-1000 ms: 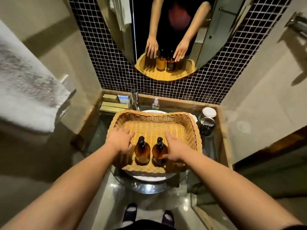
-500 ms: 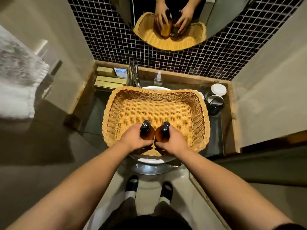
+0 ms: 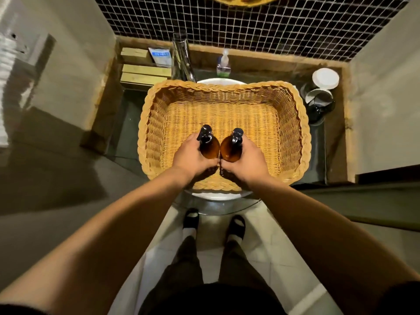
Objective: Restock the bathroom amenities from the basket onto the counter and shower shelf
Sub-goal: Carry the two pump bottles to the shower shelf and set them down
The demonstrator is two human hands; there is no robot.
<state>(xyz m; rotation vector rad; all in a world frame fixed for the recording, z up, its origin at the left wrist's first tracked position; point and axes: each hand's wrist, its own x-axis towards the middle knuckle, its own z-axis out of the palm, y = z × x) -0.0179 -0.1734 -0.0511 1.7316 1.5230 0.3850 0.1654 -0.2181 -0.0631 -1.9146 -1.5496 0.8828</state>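
Note:
A tan wicker basket (image 3: 293,123) rests on the white sink basin in the counter. Two amber pump bottles with black pump tops stand side by side near the basket's front wall. My left hand (image 3: 191,155) is wrapped around the left amber bottle (image 3: 209,148). The right amber bottle (image 3: 229,151) is gripped by my right hand (image 3: 250,159). The bottles touch each other; their bases are hidden behind my fingers. The rest of the basket floor is bare wicker.
Behind the basket stand a chrome faucet (image 3: 181,62) and a small clear soap bottle (image 3: 223,64). Flat boxes (image 3: 145,71) and a blue packet (image 3: 161,56) lie back left. A white lid (image 3: 325,78) and dark cups (image 3: 319,103) sit right. Walls close both sides.
Both hands went from resting beside the bottles to closing around them. The camera tilted down, so the mirror has almost left the view.

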